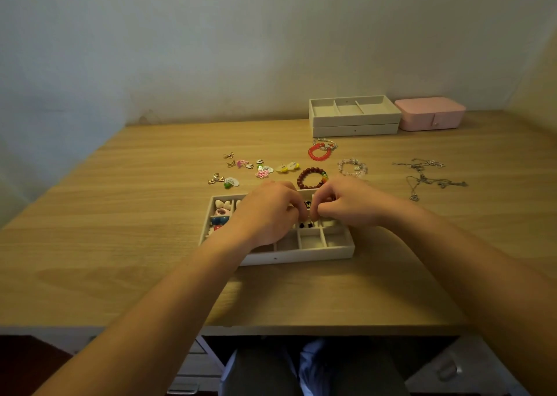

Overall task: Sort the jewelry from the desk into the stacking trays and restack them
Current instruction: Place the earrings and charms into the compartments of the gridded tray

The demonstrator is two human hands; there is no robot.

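A white compartment tray (301, 252) sits in front of me on the desk, with coloured pieces in its left cells. Both hands hover over its middle. My left hand (268, 211) and my right hand (346, 202) have curled fingers that meet at a small item between the fingertips; the item itself is too small to make out. Behind the tray lie loose earrings (241, 166), a brown bead bracelet (312, 177), a red bracelet (319, 152), a clear bead bracelet (352, 167) and silver necklaces (425, 175).
Two stacked white trays (355, 118) stand at the back by the wall, with a pink jewelry box (431, 113) to their right. The wooden desk (120, 214) ends at a front edge near my lap.
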